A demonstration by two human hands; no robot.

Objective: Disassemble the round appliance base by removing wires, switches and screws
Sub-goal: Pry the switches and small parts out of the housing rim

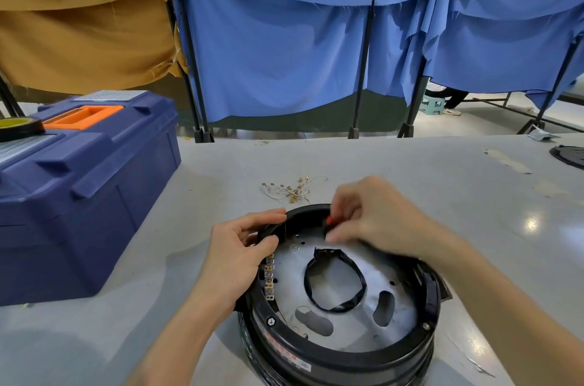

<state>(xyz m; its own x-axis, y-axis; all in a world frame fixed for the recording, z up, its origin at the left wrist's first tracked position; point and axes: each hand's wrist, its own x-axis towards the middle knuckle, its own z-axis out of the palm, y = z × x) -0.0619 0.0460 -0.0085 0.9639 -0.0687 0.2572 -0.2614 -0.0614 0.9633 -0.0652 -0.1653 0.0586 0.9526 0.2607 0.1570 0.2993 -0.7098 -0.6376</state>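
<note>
blue curtains [284, 53] are hanging across the back on black poles, with a brown cloth [79, 22] hanging to their left. a grey bench [442, 189] is stretching below them, and a dark blue toolbox [94, 196] with an orange handle is sitting on its left side, a roll of tape [19, 128] lying on its lid. the round base [331, 357] is sitting on the near middle of the bench, open side up, showing a silver plate [290, 284] inside its black rim. the left hand [240, 256] is gripping the far left part of the rim, fingers curling over the outside and thumb pressing on the inside. the right hand [376, 215] is reaching over the far edge, its fingers pinching a small red part [329, 220] that is sitting against the inside of the rim; motion blur is hiding the exact hold. a black taped loop [343, 306] is lying loose on the plate. a row of metal terminals [269, 275] is running along the inner left wall, just beside the left palm. a bundle of thin pale wires [292, 189] with brass ends is lying on the bench just beyond the base. a screw [271, 321] is sitting in the near left rim.
</note>
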